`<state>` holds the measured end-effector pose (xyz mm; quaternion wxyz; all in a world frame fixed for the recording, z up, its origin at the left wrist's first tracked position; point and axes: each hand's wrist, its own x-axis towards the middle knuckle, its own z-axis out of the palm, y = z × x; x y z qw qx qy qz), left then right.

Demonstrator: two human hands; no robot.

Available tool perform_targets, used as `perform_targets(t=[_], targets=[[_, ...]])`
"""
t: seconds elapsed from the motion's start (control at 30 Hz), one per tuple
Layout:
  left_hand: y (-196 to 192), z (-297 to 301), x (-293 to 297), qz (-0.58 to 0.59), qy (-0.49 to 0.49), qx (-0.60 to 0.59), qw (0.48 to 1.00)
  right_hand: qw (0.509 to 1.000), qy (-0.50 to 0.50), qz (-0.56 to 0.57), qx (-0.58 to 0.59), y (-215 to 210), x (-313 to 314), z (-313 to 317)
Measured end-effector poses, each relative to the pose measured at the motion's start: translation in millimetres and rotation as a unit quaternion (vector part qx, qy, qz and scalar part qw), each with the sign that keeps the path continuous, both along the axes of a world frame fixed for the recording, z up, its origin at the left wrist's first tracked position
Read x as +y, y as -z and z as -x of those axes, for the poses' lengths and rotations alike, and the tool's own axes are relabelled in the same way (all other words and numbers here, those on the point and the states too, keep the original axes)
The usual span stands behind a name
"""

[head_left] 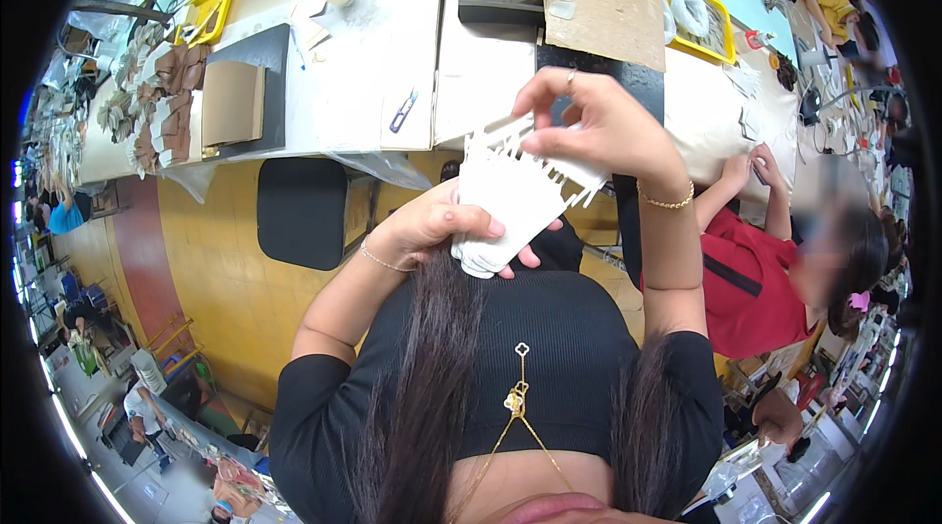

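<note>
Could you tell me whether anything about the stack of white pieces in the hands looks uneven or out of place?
Mildly, yes. The stack of white pieces fans out at the top, its tabs splayed rather than aligned, where the right hand pinches them. The left hand grips the bottom.

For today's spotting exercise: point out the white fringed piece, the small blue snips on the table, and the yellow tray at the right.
white fringed piece (pixel 510 200), head view, its flat middle.
blue snips (pixel 403 111), head view, the handle.
yellow tray (pixel 728 28), head view, its right rim.
</note>
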<state>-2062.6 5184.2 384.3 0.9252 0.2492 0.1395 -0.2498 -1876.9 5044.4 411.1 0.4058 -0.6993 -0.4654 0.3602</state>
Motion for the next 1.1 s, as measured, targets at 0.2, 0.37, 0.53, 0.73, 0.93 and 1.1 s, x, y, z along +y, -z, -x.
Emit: perform_targets(t=[0.2, 0.37, 0.53, 0.73, 0.93, 1.1], targets=[[0.2, -0.9, 10.3, 0.024, 0.013, -0.017, 0.999, 0.983, 0.09, 0.069, 0.143, -23.3, -23.1, -17.0], [2.2, -4.9, 15.1, 0.001, 0.036, -0.009, 0.999, 0.996, -0.042, 0.021, 0.081, -7.3, -7.1, -3.5], [6.3, -8.7, 16.5, -0.008, 0.054, -0.007, 0.999, 0.996, -0.072, 0.035, 0.036, 4.3, -1.5, -1.6], [23.0, -11.2, 18.6, 0.062, 0.008, 0.002, 0.998, 0.978, 0.161, -0.012, 0.132, 50.5, -21.5, -26.3], [43.6, -8.9, 18.3, 0.137, -0.066, 0.047, 0.987, 0.874, 0.422, 0.095, 0.222, 193.3, -73.4, -63.6], [44.9, -13.1, 18.5, 0.159, -0.079, 0.05, 0.983, 0.841, 0.518, 0.129, 0.085, 275.9, -102.2, -75.9]])
